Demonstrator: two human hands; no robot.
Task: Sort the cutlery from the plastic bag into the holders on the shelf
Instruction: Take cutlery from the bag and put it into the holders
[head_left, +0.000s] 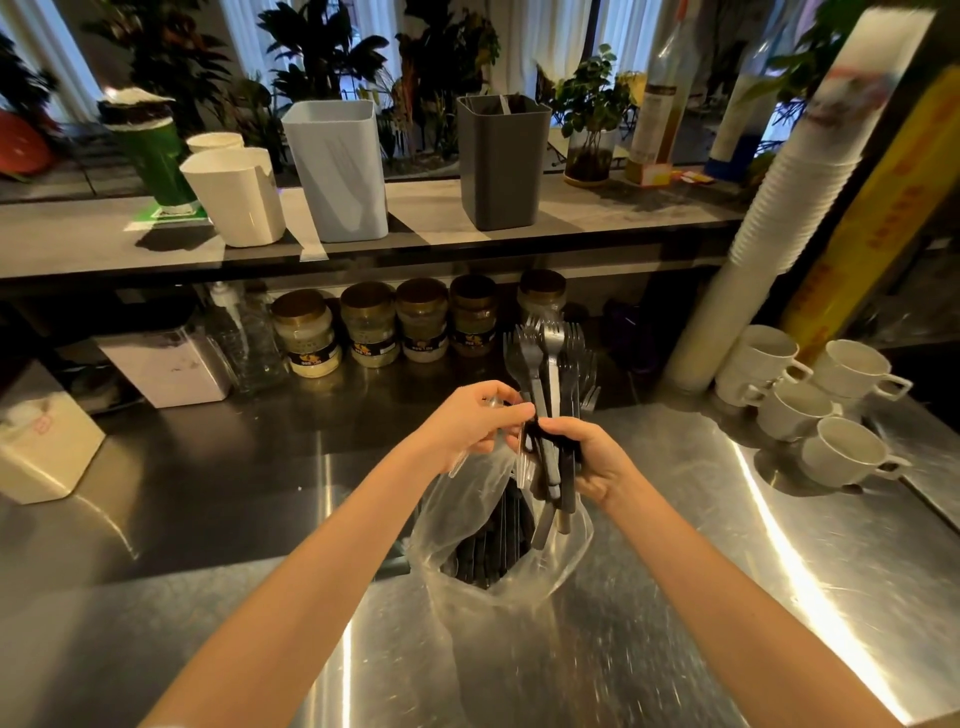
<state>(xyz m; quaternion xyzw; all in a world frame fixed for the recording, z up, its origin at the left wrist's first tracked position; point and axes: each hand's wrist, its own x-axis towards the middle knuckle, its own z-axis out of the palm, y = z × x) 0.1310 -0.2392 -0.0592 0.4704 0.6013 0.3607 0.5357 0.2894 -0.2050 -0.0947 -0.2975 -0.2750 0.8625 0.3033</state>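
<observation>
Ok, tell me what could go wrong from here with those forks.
1. The right hand grips a loose, fanned bundle of forks while the left hand pinches at it; some could slip onto the steel counter.
2. Handle ends hang at the plastic bag mouth and may snag its film when lifted.

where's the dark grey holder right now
In the head view, the dark grey holder stands on the shelf, right of centre, between the light blue holder and a potted plant.
</observation>
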